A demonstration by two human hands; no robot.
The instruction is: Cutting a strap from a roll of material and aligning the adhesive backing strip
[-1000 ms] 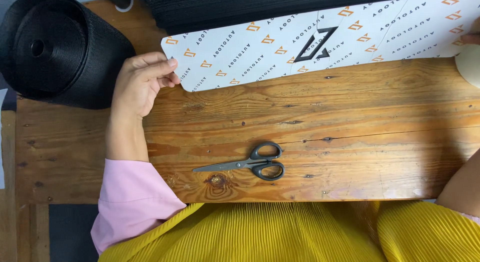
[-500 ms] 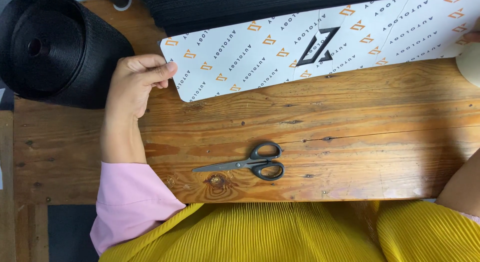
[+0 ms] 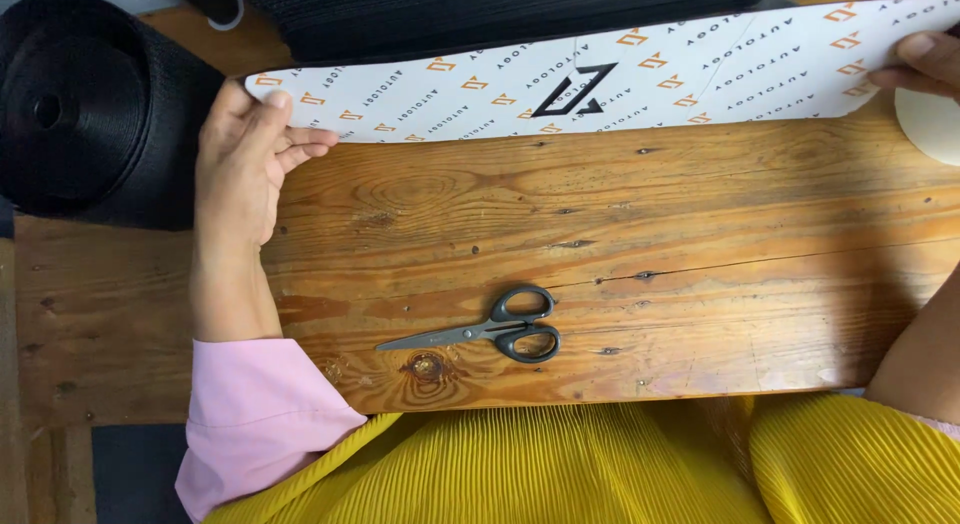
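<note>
Webbing roll [image 3: 75, 104], black, sits left of the sheet, off the counter's [image 3: 620, 234] far-left edge. Left hand [image 3: 240, 164] pinches the sheet's left end, fingers [image 3: 300, 144] closed on its corner. Sheet [image 3: 600, 79], white with orange marks, lies flat along the counter's far edge, uncut as far as shows. Black pleated fabric [image 3: 480, 19] lies just beyond the sheet, touching it. Scissors [image 3: 490, 332] lie shut, well nearer than the sheet, untouched; nothing between them. Right hand [image 3: 925, 64] grips the sheet's right end, fingers closed on it. Pale round thing [image 3: 935, 129] just beside that hand, cropped.
</note>
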